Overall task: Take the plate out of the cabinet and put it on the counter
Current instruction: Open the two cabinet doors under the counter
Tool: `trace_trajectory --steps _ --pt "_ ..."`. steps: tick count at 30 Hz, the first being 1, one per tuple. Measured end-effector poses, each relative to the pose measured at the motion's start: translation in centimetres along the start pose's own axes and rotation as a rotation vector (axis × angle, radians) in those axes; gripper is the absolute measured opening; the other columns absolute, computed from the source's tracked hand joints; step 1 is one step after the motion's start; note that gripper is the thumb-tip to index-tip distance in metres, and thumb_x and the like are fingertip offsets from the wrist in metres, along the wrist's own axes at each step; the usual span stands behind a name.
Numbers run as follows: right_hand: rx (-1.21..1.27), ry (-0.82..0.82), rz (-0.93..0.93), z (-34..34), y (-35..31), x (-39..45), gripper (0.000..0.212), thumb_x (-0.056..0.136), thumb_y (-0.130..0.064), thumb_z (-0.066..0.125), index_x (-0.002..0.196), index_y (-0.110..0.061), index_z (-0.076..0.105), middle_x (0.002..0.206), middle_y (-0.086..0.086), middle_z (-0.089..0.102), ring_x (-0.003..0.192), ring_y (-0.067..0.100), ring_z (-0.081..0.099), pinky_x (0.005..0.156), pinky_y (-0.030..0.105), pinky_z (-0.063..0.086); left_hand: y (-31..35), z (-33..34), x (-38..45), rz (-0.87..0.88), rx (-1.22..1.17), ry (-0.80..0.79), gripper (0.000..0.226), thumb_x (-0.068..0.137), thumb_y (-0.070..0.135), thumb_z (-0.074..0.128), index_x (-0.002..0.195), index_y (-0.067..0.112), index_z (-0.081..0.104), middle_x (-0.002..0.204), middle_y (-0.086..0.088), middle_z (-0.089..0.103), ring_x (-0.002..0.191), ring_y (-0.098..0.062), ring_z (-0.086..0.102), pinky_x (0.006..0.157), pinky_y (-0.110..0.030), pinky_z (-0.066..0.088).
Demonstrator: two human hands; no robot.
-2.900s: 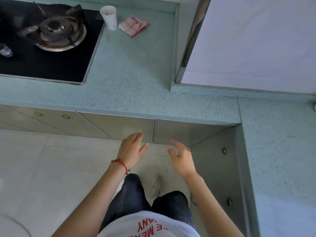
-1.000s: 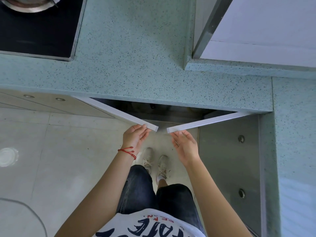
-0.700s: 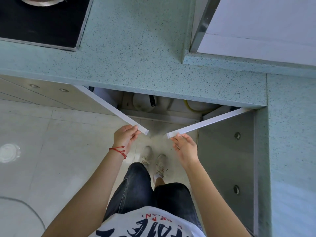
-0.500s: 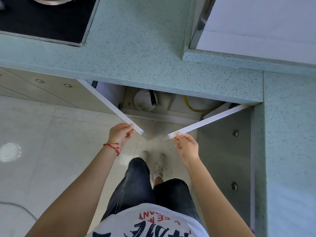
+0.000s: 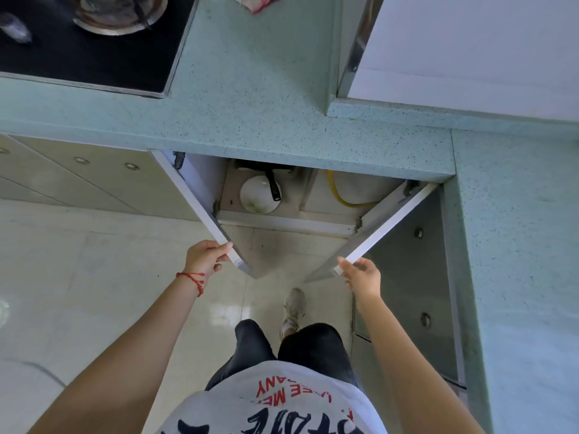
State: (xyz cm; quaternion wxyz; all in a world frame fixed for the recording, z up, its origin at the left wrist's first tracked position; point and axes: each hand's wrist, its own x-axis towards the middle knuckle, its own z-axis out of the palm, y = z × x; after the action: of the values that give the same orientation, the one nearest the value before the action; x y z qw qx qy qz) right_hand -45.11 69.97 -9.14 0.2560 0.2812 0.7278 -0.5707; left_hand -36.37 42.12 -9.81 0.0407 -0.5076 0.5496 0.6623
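Observation:
A white round plate (image 5: pixel 257 195) lies on the floor of the open cabinet (image 5: pixel 282 220) under the green speckled counter (image 5: pixel 250 98). A black handle (image 5: pixel 272 187) rests across the plate's right side. My left hand (image 5: pixel 205 257) grips the free edge of the left cabinet door (image 5: pixel 200 208). My right hand (image 5: pixel 363 275) holds the free edge of the right cabinet door (image 5: pixel 385 227), fingers on its corner. Both doors stand swung out toward me, and both hands are well in front of the plate.
A black gas hob (image 5: pixel 87 42) with a steel burner sits at the back left. A red-and-white cloth (image 5: pixel 260 3) lies at the counter's far edge. A yellow hose (image 5: pixel 341 195) curves inside the cabinet's right half. The counter continues along the right side (image 5: pixel 526 277).
Both cabinet doors have swung wider open, pulled by my hands, which moved apart. The plate and the cabinet's inside show more fully than before.

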Motion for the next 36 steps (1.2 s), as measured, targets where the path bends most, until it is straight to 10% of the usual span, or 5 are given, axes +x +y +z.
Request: trace_trajectory --steps 26,36 --pt "-0.100 0.262 -0.062 -6.3 3.6 -3.0 0.012 0.080 -0.014 0.067 0.088 -0.008 0.059 0.083 0.012 0.061 0.079 0.024 0.056 0.078 0.033 0.044 -2.5 -10.2 -1.2 0.131 0.253 0.131 0.023 0.072 0.005 0.073 0.067 0.010 0.051 0.073 -0.011 0.054 0.056 -0.019 0.054 0.036 -0.017 0.034" --pt "-0.161 0.384 -0.054 -8.8 4.3 -3.6 0.034 0.078 -0.015 0.068 0.109 -0.003 0.063 0.103 0.018 0.068 0.099 0.034 0.062 0.094 0.043 0.048 -2.9 -13.3 -0.8 0.173 0.374 0.167 0.025 0.071 0.010 0.075 0.090 -0.002 0.063 0.084 -0.015 0.060 0.078 -0.027 0.059 0.071 -0.031 0.042"
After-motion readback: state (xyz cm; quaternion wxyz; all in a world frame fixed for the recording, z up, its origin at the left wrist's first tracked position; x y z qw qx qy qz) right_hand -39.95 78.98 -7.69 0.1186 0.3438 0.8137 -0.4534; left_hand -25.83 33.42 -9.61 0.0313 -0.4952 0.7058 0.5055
